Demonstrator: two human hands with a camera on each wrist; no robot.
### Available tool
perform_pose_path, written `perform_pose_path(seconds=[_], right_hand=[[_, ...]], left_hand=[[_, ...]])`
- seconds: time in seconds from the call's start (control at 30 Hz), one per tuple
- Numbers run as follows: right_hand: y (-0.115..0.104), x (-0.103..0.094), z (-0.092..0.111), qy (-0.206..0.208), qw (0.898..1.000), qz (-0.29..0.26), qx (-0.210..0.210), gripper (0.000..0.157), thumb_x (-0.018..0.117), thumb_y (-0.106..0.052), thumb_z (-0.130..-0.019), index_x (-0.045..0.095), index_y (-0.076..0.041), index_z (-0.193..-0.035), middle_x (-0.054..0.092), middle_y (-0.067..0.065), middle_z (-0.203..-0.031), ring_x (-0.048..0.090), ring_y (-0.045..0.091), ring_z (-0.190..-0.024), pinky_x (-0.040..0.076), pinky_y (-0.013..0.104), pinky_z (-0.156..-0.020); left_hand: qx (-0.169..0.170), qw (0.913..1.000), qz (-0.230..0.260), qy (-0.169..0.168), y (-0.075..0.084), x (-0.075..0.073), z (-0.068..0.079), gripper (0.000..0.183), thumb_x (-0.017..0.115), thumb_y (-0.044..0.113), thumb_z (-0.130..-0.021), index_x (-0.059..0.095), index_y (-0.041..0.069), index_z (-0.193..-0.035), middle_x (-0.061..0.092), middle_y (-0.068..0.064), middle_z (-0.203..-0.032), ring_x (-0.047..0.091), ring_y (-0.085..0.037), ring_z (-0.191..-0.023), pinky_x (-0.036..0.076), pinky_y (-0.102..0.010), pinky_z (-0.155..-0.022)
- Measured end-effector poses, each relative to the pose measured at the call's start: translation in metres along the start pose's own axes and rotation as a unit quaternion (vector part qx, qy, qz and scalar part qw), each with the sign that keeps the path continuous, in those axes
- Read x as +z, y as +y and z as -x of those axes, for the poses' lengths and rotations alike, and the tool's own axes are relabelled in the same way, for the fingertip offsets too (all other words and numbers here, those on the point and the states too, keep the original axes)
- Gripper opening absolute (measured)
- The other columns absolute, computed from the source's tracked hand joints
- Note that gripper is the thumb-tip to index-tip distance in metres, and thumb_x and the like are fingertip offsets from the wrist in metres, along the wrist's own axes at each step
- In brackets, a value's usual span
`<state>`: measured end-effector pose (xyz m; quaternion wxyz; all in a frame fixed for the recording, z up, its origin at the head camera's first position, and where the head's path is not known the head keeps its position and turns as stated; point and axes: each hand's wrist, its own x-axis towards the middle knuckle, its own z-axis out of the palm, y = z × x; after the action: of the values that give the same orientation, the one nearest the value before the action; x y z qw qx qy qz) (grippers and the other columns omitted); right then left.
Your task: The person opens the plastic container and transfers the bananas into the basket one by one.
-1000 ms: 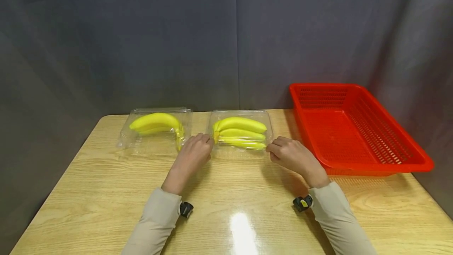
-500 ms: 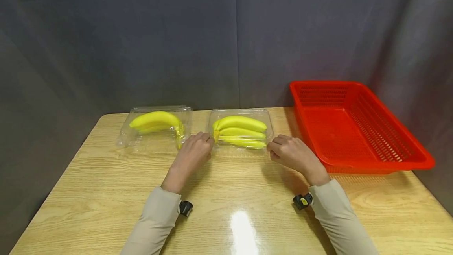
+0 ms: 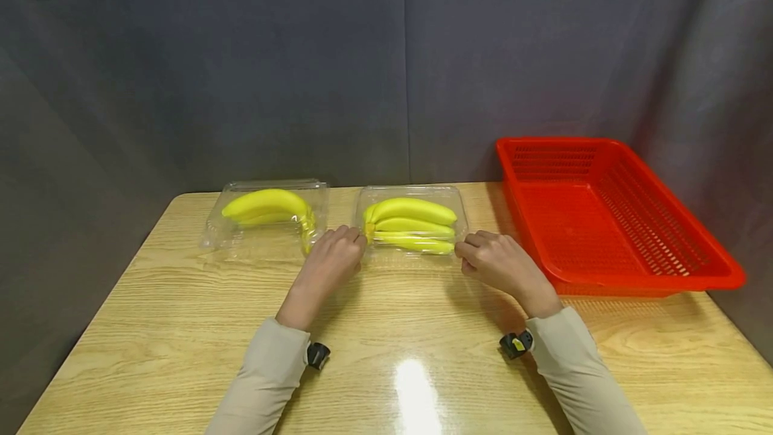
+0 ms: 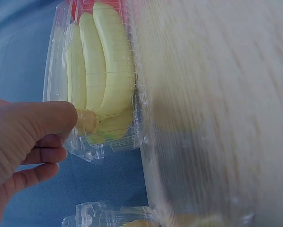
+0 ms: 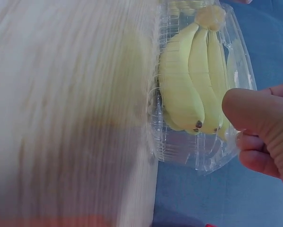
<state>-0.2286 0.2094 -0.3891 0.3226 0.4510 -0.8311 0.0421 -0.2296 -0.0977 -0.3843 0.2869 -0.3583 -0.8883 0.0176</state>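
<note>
A clear plastic clamshell container (image 3: 410,192) with a bunch of yellow bananas (image 3: 410,209) inside sits at the table's far side. At its near left corner my left hand (image 3: 332,252) pinches the container's edge between thumb and curled fingers. My right hand (image 3: 498,259) pinches the near right corner the same way. The left wrist view has the left thumb (image 4: 61,116) beside the stem end of the bunch. In the right wrist view the right thumb (image 5: 241,106) lies near the banana tips. The fingertips under the rim are partly hidden.
A second clear container (image 3: 235,244) holding bananas (image 3: 268,204) stands to the left, partly behind the left hand. On the right is a large red plastic basket (image 3: 604,282) with perforated walls. A grey curtain (image 3: 302,72) hangs behind the wooden table (image 3: 181,327).
</note>
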Motion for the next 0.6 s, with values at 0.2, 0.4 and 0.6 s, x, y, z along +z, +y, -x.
perform_pose_path(seconds=[0.2, 0.4, 0.6], right_hand=[[-0.0008, 0.0015, -0.0005, 0.006, 1.0, -0.01, 0.002, 0.018, 0.056, 0.006, -0.068, 0.049, -0.01, -0.068, 0.05, 0.0, -0.061, 0.048, 0.015, -0.051, 0.033, 0.023, -0.042], [-0.0014, 0.0025, -0.0015, 0.011, 1.0, -0.013, 0.0, 0.018, 0.057, 0.006, -0.069, 0.048, -0.009, -0.068, 0.05, 0.001, -0.061, 0.049, 0.016, -0.051, 0.034, 0.023, -0.041], [-0.0023, 0.0039, -0.0012, 0.013, 1.0, -0.014, -0.001, 0.018, 0.054, 0.007, -0.066, 0.046, -0.009, -0.069, 0.048, 0.0, -0.061, 0.047, 0.016, -0.051, 0.032, 0.022, -0.041]], left_hand=[[0.001, 1.0, -0.003, -0.006, 0.0004, -0.0002, -0.0004, 0.013, 0.075, -0.005, -0.072, 0.065, 0.001, -0.078, 0.061, -0.009, -0.076, 0.055, -0.023, -0.067, 0.046, -0.031, -0.056], [-0.003, 1.0, 0.001, -0.005, 0.0018, 0.0003, -0.001, 0.012, 0.071, -0.008, -0.072, 0.064, 0.001, -0.074, 0.06, -0.009, -0.072, 0.055, -0.023, -0.065, 0.046, -0.032, -0.056], [-0.004, 1.0, 0.002, 0.002, 0.0042, 0.0012, -0.0003, 0.014, 0.07, -0.009, -0.072, 0.062, 0.002, -0.072, 0.059, -0.007, -0.069, 0.054, -0.022, -0.062, 0.045, -0.031, -0.054]])
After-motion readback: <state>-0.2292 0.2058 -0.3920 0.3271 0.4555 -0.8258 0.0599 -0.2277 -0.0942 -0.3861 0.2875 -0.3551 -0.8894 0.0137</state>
